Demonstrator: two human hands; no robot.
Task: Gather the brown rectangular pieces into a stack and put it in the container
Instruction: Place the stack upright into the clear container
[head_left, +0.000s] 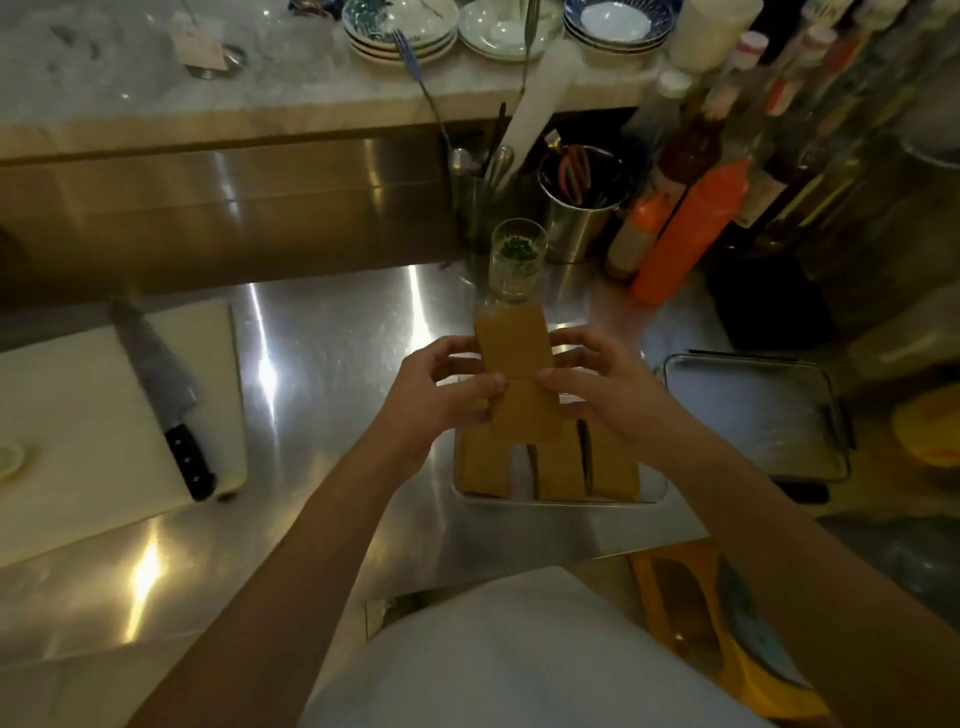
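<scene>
My left hand (441, 384) and right hand (597, 384) pinch the brown stack (511, 345) between fingertips, its long axis pointing away; container (561, 500) directly below.

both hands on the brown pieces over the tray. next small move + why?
Probably square the held brown pieces into one flush stack: the left hand and right hand pinch them from both sides, yet they look offset, one reaching further forward. More pieces stand in the metal tray below, ungathered.
</scene>
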